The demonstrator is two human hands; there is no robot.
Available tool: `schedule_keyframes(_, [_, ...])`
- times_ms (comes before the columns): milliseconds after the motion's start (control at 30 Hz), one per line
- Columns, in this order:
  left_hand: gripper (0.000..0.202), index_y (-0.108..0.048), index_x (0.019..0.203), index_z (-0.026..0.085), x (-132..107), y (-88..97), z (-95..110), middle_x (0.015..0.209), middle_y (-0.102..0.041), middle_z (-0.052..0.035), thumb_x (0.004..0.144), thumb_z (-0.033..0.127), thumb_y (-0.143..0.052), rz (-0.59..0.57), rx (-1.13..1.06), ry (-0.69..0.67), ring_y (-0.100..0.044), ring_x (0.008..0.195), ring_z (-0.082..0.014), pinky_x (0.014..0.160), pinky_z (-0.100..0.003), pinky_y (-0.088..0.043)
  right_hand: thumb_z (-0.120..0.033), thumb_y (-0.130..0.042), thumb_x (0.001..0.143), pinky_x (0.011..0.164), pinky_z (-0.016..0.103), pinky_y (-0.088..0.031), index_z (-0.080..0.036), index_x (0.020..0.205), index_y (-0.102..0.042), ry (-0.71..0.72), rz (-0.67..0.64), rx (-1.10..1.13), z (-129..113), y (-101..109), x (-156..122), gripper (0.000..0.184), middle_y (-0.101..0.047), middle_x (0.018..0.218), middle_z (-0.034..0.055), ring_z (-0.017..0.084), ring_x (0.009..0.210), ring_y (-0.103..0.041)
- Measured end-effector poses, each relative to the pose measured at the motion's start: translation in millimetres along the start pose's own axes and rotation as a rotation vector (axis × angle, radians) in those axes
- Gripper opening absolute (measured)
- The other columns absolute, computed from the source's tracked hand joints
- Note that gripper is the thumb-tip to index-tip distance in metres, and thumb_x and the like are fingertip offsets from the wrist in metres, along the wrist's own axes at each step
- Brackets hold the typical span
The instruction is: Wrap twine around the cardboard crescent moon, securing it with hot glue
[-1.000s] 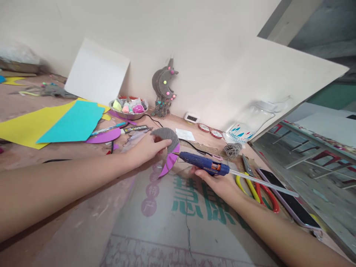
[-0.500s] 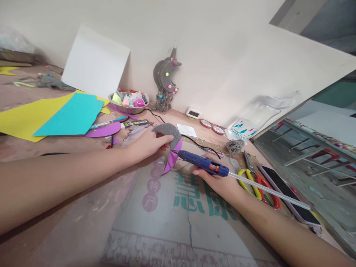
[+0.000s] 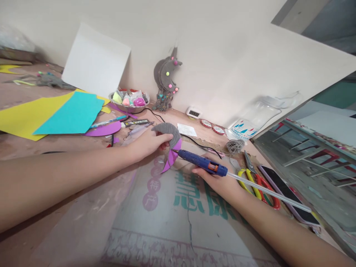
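Between the thumb and fingers of my left hand (image 3: 151, 142) is a crescent moon cutout (image 3: 172, 150). Grey yarn covers its upper part; the lower part is bare purple. My right hand (image 3: 219, 181) is wrapped round a blue glue gun (image 3: 203, 162), its fingers partly hidden behind the tool. The gun's nozzle tip meets the purple part near the edge of the yarn. A long clear glue stick (image 3: 267, 191) sticks out of the gun's back end. Below the crescent a strand of grey yarn (image 3: 189, 218) lies on a printed plastic sheet (image 3: 133, 222).
At right lie a yarn ball (image 3: 235, 146), scissors with orange handles (image 3: 268, 193), yellow-handled pliers (image 3: 248, 181) and a phone (image 3: 289, 193). Coloured sheets (image 3: 66, 115) and a bowl (image 3: 129, 107) of clay packets are at left. A decorated moon ornament (image 3: 167, 78) stands against the wall. A black cord (image 3: 200, 145) crosses behind.
The glue gun's tip has shifted very slightly, from the crescent's edge onto its purple part. My left hand keeps its hold on the crescent almost unmoved.
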State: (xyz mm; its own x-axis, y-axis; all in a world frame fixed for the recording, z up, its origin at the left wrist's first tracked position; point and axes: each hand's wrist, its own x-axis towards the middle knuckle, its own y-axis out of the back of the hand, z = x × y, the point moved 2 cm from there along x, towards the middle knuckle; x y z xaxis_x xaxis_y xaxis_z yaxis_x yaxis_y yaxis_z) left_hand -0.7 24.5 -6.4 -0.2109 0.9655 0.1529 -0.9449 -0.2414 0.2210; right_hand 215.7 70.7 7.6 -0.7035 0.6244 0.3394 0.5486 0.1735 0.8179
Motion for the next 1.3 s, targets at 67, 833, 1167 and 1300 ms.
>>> schedule_keyframes(67, [0.03,-0.052,0.055,0.016,1,-0.2,-2,0.052,-0.053,0.0005,0.074,0.038,-0.052,0.008,-0.009,0.005,-0.05,0.052,-0.0117,0.054,-0.024,-0.039,-0.046,-0.062,0.073,0.06,0.028,-0.042,-0.019,0.073,-0.056,-0.009,0.01,-0.014,0,1,0,0.028,-0.059,0.068,0.0018,0.017,0.067,-0.055])
schedule_keyframes(833, [0.025,-0.051,0.055,0.016,-4,-0.8,7,0.053,-0.052,0.0008,0.074,0.032,-0.051,-0.01,0.041,0.03,-0.049,0.053,-0.0112,0.054,-0.023,-0.037,-0.047,-0.063,0.073,0.063,0.029,-0.043,-0.018,0.074,-0.058,0.024,-0.009,-0.009,-2,-1,-1,0.029,-0.06,0.07,0.0031,0.018,0.068,-0.056])
schedule_keyframes(1167, [0.026,-0.05,0.054,0.016,-1,-3.2,2,0.052,-0.051,0.0009,0.072,0.034,-0.053,-0.008,-0.077,0.042,-0.048,0.051,-0.0112,0.053,-0.024,-0.038,-0.049,-0.062,0.074,0.058,0.027,-0.041,-0.019,0.072,-0.056,0.014,0.025,-0.068,0,-1,0,0.03,-0.057,0.067,0.0011,0.015,0.063,-0.052])
schedule_keyframes(1300, [0.024,-0.05,0.054,0.016,-1,-4.2,2,0.051,-0.051,0.0015,0.072,0.032,-0.054,-0.009,-0.127,0.048,-0.048,0.051,-0.0106,0.053,-0.023,-0.038,-0.049,-0.061,0.075,0.057,0.026,-0.039,-0.019,0.07,-0.053,0.011,0.045,-0.052,-1,0,0,0.031,-0.056,0.065,0.0001,0.014,0.061,-0.051])
